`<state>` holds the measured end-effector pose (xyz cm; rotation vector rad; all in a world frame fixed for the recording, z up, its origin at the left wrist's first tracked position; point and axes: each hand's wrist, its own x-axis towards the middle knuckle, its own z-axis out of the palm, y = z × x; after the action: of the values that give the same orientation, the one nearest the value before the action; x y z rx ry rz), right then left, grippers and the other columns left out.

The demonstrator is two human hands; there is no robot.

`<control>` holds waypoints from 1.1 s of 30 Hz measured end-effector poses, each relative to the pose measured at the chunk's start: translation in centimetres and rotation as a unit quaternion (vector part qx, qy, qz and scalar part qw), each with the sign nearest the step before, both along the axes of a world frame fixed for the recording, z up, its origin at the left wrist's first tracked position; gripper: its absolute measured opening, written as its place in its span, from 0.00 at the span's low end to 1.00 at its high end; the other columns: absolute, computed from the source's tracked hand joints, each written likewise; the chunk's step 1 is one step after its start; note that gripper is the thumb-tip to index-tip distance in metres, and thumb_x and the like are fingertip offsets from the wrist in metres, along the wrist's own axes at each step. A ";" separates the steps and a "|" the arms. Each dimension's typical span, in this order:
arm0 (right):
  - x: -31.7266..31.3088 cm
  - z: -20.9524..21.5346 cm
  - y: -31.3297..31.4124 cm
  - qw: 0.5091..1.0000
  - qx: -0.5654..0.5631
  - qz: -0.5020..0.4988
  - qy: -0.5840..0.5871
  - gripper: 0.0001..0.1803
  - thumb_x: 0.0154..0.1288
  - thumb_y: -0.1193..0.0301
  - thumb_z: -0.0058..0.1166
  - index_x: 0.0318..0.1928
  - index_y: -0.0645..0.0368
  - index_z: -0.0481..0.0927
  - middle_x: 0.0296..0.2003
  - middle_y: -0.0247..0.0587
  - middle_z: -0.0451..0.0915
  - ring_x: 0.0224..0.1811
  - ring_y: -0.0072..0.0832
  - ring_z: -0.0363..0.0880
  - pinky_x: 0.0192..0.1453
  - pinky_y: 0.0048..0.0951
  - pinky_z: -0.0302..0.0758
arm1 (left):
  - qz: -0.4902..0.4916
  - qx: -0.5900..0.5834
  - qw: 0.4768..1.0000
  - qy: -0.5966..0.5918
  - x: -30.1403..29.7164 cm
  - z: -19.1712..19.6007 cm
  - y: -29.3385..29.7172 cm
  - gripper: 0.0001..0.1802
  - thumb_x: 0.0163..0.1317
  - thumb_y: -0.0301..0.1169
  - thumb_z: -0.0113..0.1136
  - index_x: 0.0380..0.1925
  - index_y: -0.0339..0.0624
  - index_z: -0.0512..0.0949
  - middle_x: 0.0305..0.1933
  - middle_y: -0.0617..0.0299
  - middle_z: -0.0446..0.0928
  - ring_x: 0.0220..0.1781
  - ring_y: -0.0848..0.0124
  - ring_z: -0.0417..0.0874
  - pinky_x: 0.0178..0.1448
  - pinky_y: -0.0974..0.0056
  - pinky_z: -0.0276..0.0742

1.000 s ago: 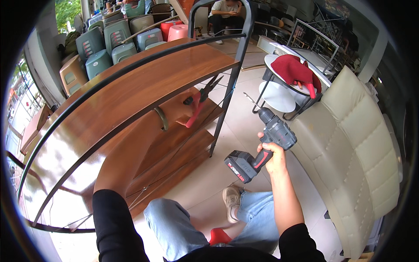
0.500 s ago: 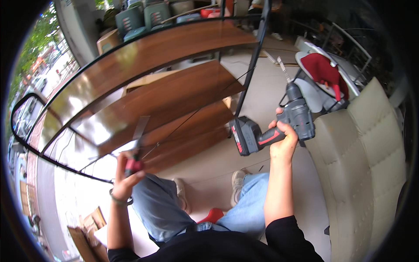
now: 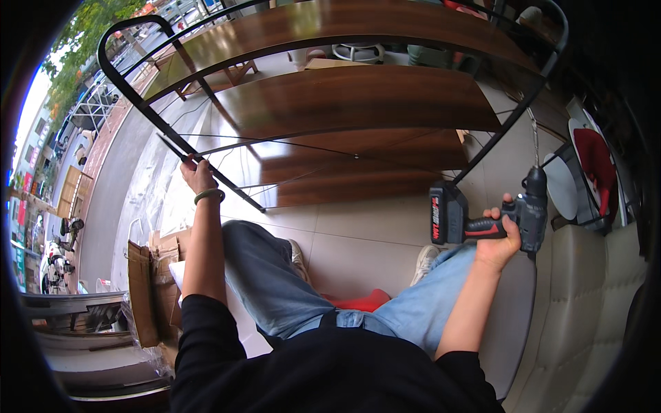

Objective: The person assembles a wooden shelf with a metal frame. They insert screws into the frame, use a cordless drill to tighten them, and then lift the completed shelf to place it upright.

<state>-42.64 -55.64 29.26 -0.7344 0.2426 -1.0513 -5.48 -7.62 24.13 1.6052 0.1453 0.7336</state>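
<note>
My right hand (image 3: 499, 244) is wrapped around the grip of a black and grey cordless drill (image 3: 531, 210) with a red-marked battery. A long bit points away from me. My left hand (image 3: 198, 180), raised beside the left leg of a shelf rack (image 3: 365, 96), is closed on a red-handled tool (image 3: 172, 149) with a thin dark blade. Its exact kind is not clear, and the fingers hide most of the handle. The rack has dark brown boards in a black metal frame and stands in front of my knees. Thin crossed rods span its near side.
A padded beige seat (image 3: 585, 289) stands to my right, near a white chair with a red cloth (image 3: 597, 165). Torn cardboard (image 3: 155, 275) and plastic wrap lie at my left. Something red (image 3: 358, 301) shows between my legs. A street lies beyond at the left.
My view has swung to the left, so the rack sits higher and further right in it. My left hand has reached forward with the red-handled tool. The drill stays in my right hand.
</note>
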 end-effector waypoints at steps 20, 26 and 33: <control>8.2 0.4 13.0 0.953 0.023 0.300 0.039 0.36 0.42 0.79 0.58 0.57 0.54 0.66 0.44 0.44 0.74 0.29 0.29 0.73 0.41 0.34 0.72 | -0.231 -0.195 0.950 0.083 -4.4 3.7 -0.6 0.25 0.49 0.22 0.52 0.52 0.38 0.69 0.30 0.62 0.71 0.25 0.73 0.73 0.30 0.70 0.72; 8.4 3.1 15.4 0.932 0.045 0.356 0.039 0.38 0.40 0.79 0.59 0.57 0.50 0.65 0.43 0.42 0.74 0.28 0.29 0.72 0.41 0.36 0.72 | -0.339 -0.235 0.903 0.118 -10.7 4.1 -5.6 0.27 0.54 0.23 0.52 0.57 0.38 0.64 0.31 0.60 0.73 0.26 0.73 0.75 0.25 0.71 0.72; 5.7 5.8 16.5 0.956 -0.010 0.292 -0.010 0.38 0.41 0.79 0.55 0.59 0.53 0.62 0.48 0.44 0.70 0.30 0.28 0.71 0.42 0.34 0.71 | -0.447 -0.234 0.854 0.125 -17.6 3.4 -11.3 0.36 0.55 0.23 0.51 0.67 0.45 0.57 0.27 0.67 0.68 0.21 0.80 0.67 0.24 0.75 0.65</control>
<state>-36.92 -39.17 35.04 -0.7506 -0.0102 -0.4963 -23.12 -18.90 27.48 1.0988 -0.2223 -0.2357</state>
